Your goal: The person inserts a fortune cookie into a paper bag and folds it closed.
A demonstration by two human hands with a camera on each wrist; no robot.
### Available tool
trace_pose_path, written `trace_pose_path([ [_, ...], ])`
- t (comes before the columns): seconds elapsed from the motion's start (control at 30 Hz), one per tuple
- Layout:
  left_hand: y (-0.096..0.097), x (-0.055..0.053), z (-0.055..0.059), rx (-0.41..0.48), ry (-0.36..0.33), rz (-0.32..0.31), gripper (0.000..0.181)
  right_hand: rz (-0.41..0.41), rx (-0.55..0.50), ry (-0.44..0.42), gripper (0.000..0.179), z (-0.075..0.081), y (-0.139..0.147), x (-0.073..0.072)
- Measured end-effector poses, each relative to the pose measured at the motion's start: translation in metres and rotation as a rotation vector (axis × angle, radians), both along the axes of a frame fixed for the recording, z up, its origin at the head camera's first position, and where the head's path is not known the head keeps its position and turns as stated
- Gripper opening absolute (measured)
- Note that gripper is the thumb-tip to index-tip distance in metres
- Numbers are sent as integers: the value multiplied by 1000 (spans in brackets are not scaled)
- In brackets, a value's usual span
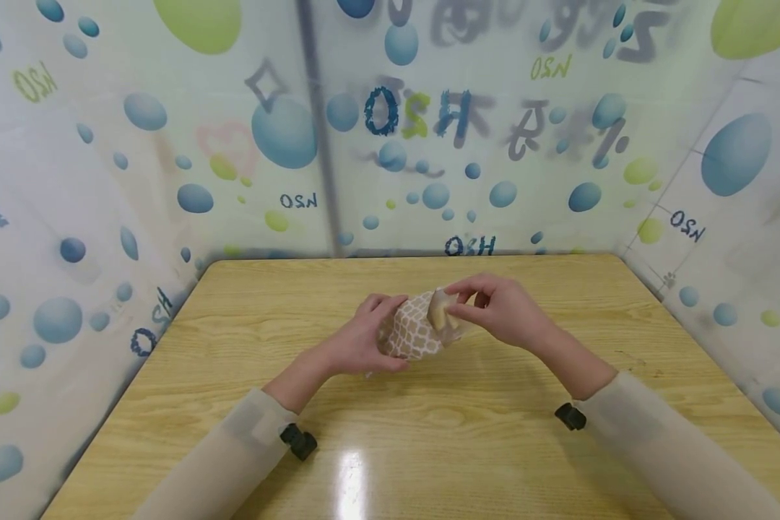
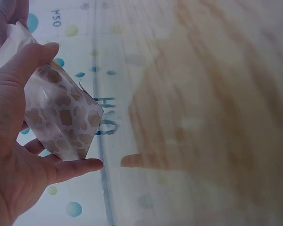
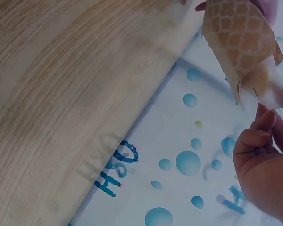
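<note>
A small paper bag [image 1: 413,331] with a brown-and-white lattice pattern lies tilted between my hands, its mouth toward the right. My left hand [image 1: 359,342] grips its closed end, thumb on one side and fingers on the other. At the mouth, the thumb and fingertips of my right hand [image 1: 508,312] pinch the pale paper edge. Something pale yellow [image 1: 438,315] shows inside the opening, mostly hidden by the paper. In the left wrist view the bag's pointed corner [image 2: 87,125] sticks out past the palm. The right wrist view shows the whitish mouth edge [image 3: 269,92] at my right fingertips.
A light wood table [image 1: 247,433] with a glossy reflection lies under both forearms. Behind it and at both sides hangs a white curtain [image 1: 338,173] with blue and green bubbles and lettering. Dark clips [image 1: 297,441] sit at the sleeve cuffs.
</note>
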State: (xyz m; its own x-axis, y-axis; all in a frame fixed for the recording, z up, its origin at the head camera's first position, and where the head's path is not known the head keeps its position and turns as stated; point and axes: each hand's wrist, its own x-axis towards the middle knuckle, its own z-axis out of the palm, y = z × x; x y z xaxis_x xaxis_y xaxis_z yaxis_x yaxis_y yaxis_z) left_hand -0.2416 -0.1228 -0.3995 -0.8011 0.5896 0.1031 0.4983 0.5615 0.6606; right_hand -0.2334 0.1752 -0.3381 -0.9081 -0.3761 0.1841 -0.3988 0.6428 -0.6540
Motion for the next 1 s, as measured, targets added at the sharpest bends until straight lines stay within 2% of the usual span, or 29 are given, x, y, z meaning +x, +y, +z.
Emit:
trace_pose_path([
  [0.3, 2, 1, 0, -7, 1, 22, 112, -10, -27, 79, 27, -9, -14, 5],
  [0.43, 4, 1, 0, -11, -2, 25, 112, 0, -8, 106, 26, -9, -18, 7],
  [0.57, 1, 1, 0, -5, 15, 38, 112, 26, -39, 84, 33, -7, -14, 6],
  [0.73, -5, 0, 0, 20, 38, 56, 111, -10, -95, 88, 36, -8, -1, 4],
  [1.0, -5, -1, 2, 38, 30, 45, 111, -8, -82, 42, 40, -12, 4, 2],
])
